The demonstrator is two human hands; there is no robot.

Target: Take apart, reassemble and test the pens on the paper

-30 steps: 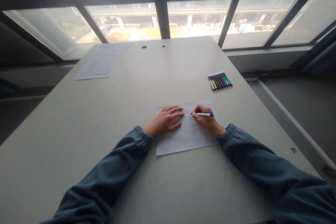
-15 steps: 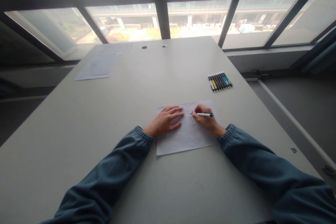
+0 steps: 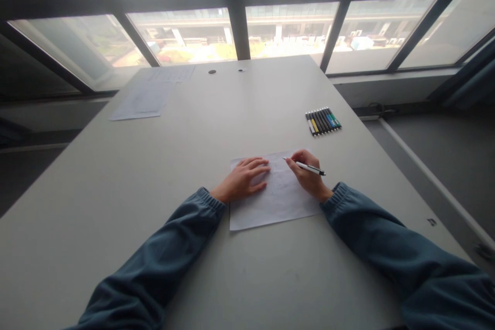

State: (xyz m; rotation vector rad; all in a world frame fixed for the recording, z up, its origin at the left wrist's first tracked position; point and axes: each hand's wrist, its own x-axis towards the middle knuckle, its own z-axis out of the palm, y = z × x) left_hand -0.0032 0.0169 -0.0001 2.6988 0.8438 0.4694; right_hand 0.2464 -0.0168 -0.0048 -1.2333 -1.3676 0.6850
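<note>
A white sheet of paper point(image 3: 270, 211) lies on the table in front of me, with faint marks on it. My left hand point(image 3: 247, 178) rests flat on the sheet's left side, fingers spread. Over the right part of the paper, my right hand point(image 3: 308, 178) grips a white pen point(image 3: 308, 167) with black parts. The pen's tip points up and left toward the upper part of the sheet; whether it touches the paper I cannot tell. The palm side of each hand is hidden.
A row of several markers point(image 3: 323, 121) with black, yellow, blue and green parts lies beyond my right hand. More paper sheets point(image 3: 143, 98) lie at the table's far left. Two small round fittings point(image 3: 212, 71) sit near the far edge of the white table point(image 3: 174, 149), before the windows.
My right hand has shifted slightly, and the pen has turned so its tip points further up and its rear end sits lower right. My left hand stays in place.
</note>
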